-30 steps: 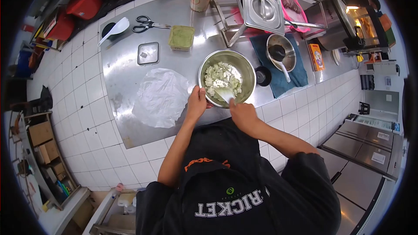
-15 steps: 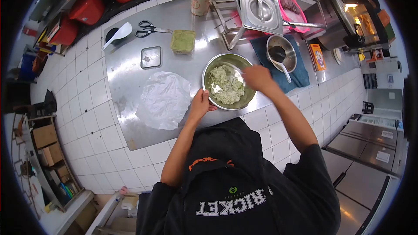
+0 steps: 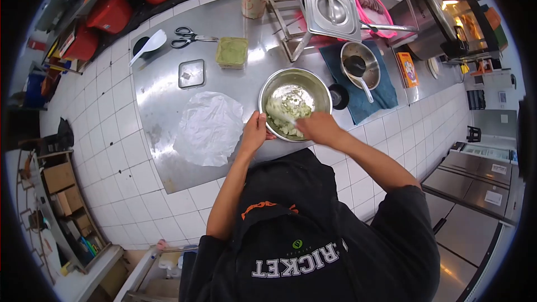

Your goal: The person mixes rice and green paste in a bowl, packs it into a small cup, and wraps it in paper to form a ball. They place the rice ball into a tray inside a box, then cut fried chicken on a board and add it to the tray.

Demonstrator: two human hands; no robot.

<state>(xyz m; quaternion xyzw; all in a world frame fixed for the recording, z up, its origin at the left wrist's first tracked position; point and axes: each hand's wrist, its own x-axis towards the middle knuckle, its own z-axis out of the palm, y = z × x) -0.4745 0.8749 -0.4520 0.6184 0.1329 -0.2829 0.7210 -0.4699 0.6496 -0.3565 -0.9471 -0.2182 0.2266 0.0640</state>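
A steel mixing bowl (image 3: 320,88) stands near the front edge of the metal table, with a pale green, chunky mixture (image 3: 291,113) inside. My left hand (image 3: 255,132) grips the bowl's left rim, thumb at the edge and fingers around the outside. Over the bowl's front right part, my right hand (image 3: 320,128) is closed around a spoon (image 3: 284,114), whose blurred end lies in the mixture at the bowl's left side. Left of the bowl lies a crumpled translucent plastic sheet (image 3: 210,128). Just right of it sits a small black bowl (image 3: 338,96).
Behind stand a square green-filled container (image 3: 232,52), a clear lid (image 3: 192,73), scissors (image 3: 192,38) and a white spoon (image 3: 150,46). On a blue cloth (image 3: 366,112) rests a steel bowl (image 3: 376,67) with a ladle. A rack holds a lidded steel pan (image 3: 334,11).
My right hand has moved left and toward me with the spoon, pushing the mixture to the near left of the bowl. The small black bowl is now uncovered. My left hand stays on the rim.
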